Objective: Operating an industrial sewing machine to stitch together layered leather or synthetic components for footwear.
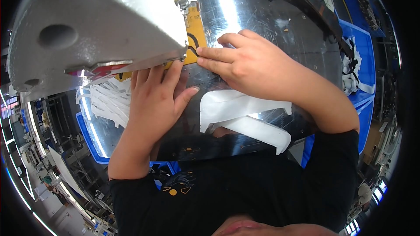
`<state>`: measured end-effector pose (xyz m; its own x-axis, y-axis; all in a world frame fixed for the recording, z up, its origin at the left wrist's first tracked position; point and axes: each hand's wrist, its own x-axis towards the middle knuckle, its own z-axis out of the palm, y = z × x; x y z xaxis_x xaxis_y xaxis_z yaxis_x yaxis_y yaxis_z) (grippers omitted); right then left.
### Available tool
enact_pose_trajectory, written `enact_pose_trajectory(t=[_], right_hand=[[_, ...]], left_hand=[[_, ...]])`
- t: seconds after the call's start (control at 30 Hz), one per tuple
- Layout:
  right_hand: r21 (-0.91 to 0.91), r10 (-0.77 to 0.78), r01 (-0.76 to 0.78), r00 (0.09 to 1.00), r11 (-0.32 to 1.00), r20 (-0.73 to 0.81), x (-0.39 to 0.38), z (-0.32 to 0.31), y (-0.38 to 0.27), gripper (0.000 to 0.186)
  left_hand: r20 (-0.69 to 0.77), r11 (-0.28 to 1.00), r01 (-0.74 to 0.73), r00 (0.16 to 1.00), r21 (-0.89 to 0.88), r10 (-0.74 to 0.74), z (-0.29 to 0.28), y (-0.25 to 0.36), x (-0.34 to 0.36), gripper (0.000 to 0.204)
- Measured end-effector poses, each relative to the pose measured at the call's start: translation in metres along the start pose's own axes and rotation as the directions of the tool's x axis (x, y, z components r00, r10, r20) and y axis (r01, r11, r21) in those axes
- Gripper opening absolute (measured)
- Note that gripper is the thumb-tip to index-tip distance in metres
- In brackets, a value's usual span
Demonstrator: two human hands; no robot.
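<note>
A yellow plate [201,27] with dark curved lines lies on the metal tabletop, partly under the head of a white sewing machine [118,22]. My left hand [157,91] rests with its fingers stretched out and thumb apart, fingertips at the plate's near edge and partly hidden by the machine head. From the right, my right hand [245,61] reaches in with its index and middle fingertips on the plate's right edge, beside a dark curved line. Nothing shows in its grasp. Close below it lie two white curved fabric-like pieces [227,105], one overlapping the other.
Left of my left hand is a heap of white strips [107,100]. A blue bin [369,52] holding white and black scraps stands past the table's right edge. Near the far right, a long dark bar [306,11] crosses the shiny metal tabletop [262,22].
</note>
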<state>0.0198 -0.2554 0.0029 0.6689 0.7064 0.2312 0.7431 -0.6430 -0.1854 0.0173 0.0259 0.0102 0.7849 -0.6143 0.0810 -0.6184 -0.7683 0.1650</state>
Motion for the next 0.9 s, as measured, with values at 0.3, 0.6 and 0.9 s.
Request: enact_pose_trajectory(t=[0.3, 0.6, 0.9], right_hand=[[-0.011, -0.018, 0.018, 1.0, 1.0, 0.001, 0.004, 0.008, 0.002, 0.043], [0.008, -0.021, 0.021, 1.0, 1.0, -0.009, 0.004, 0.009, 0.005, 0.04], [0.032, 0.007, -0.007, 1.0, 0.999, 0.005, 0.004, 0.01, 0.003, 0.048]], left_hand=[[-0.011, 1.0, 0.012, 1.0, 0.001, -0.012, 0.001, -0.007, 0.002, 0.079], [-0.016, 1.0, 0.031, 0.999, 0.003, -0.031, 0.0, -0.006, 0.003, 0.083], [-0.027, 0.999, 0.028, 0.999, 0.016, -0.028, 0.0, -0.007, 0.004, 0.081]])
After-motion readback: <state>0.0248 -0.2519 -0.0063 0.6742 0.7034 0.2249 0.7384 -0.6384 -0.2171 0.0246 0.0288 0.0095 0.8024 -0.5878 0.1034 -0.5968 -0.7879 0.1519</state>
